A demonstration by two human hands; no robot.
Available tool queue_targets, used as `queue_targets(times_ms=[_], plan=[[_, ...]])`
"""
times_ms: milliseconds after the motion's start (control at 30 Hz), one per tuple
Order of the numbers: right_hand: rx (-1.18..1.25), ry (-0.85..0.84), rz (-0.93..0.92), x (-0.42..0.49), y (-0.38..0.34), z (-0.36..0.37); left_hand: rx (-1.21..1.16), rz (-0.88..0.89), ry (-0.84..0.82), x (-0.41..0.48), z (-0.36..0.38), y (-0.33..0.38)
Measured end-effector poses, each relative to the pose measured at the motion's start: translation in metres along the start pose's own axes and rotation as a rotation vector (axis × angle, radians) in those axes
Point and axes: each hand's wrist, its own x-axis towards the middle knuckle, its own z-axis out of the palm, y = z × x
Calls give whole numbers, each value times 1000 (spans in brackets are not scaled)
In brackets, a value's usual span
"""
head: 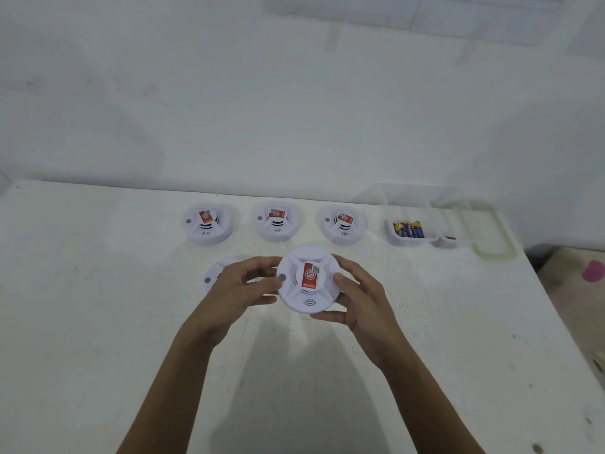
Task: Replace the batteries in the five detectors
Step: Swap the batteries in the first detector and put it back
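From the head camera, I hold the detector (307, 280) above the table (98, 290), face up with its red label showing. My left hand (239, 286) grasps its left rim with curled fingers and the thumb on the face. My right hand (363, 299) cups the right rim, thumb on top and fingers beneath. As I judge it, the step is opening this unit, so I should flip it over to find the back. One hand should pin the body while the other twists the base off. I should grip by the rim and not the raised centre, and turn evenly so that the shell does not slip.

The fifth detector (212, 273) lies just left of the held one, half hidden by my left hand. Beyond the held one stand the far-left detector (206, 224), far-middle detector (277, 221) and far-right detector (342, 224), all closed.

Beyond and to the right of the held one is a clear tub (393, 239) holding batteries (409, 230) in blue and yellow. I cannot count them. A second tub (455, 221) touching it holds something small and reddish that I cannot make out. The green-rimmed lid (494, 253) lies further right, off both tubs.
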Motion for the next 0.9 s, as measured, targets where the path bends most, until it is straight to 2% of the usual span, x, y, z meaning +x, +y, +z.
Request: queue_targets(times_ms=[600,767,900], plan=[[14,42,41,3,3,1,-4,19,-8,2,-1,-5],[-102,105,19,15,12,-2,-10,-13,50,13,3,-16],[-169,183,34,30,26,-6,-17,-40,157,25,15,-32]])
